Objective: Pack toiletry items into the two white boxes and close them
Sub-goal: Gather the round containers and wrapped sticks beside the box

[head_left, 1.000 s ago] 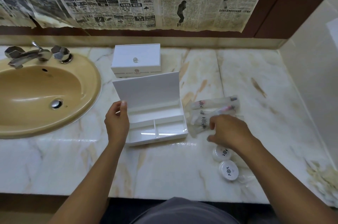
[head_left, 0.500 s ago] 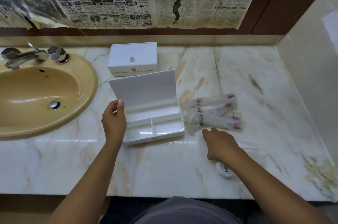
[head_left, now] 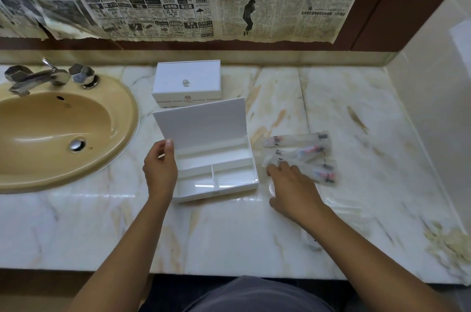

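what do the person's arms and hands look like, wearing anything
Both forearms are bare to the bottom of the frame: no sleeves show. The left hand and right hand wear no gloves, and no rings, watch or bracelet can be seen. A thumbnail, short and unpainted, shows on the left hand. The right hand is slightly blurred.

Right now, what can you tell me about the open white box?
The open box is white, looks like glossy plastic, and sits on the marble counter right of the sink. Its lid stands upright; the left hand holds the lid's edge. Inside: one long back compartment, two front ones, all empty.
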`<state>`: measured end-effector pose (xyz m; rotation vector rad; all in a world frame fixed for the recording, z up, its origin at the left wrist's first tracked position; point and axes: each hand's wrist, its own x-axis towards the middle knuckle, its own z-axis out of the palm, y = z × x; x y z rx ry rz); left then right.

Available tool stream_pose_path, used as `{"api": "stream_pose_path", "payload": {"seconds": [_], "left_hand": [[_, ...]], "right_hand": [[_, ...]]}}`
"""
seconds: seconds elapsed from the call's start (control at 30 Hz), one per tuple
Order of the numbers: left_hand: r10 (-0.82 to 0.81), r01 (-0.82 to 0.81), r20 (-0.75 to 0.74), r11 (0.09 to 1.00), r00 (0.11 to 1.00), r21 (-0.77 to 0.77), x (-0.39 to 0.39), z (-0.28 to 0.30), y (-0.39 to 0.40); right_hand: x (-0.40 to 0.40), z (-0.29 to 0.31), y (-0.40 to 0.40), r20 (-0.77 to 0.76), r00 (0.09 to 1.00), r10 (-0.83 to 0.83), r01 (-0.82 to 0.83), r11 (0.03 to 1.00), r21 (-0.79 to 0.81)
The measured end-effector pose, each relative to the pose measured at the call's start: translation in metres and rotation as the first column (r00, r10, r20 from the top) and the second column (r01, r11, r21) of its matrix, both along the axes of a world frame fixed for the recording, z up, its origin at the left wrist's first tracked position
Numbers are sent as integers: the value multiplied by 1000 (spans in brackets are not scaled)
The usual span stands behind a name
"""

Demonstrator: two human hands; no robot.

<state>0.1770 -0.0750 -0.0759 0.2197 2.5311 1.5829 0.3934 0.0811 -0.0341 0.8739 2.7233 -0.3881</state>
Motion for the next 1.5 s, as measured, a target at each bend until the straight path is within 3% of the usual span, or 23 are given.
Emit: {"api": "stream_pose_path", "payload": {"seconds": [0.13, 0.27, 0.47, 0.77, 1.0, 1.27, 1.5], "left_hand": [[-1, 1, -3, 1000, 1000, -2, 1, 1, 0], [-2, 2, -2, 1000, 1000, -8, 0, 1, 0], [-6, 6, -6, 1000, 1000, -11, 1, 0, 0], [-13, 13, -5, 1000, 1000, -20, 1, 1, 0], [-8, 8, 0, 1000, 1000, -12, 2, 3, 0], [-6, 6, 0, 1000, 1000, -8, 2, 2, 0], [-6, 6, -3, 1000, 1000, -8, 0, 1, 0]], "right_hand": [[21, 9, -1, 20, 997, -75, 74, 996, 41], [42, 5, -7, 160, 984, -84, 84, 996, 7], [60, -8, -17, 273, 962, -17, 20, 1000, -7], [74, -11, -21, 296, 951, 84, -105, 993, 54], [68, -14, -21, 272, 958, 95, -105, 994, 21], [55, -27, -30, -18, 997, 81, -79, 991, 107], [58, -7, -30, -14, 998, 56, -56, 998, 10]]}}
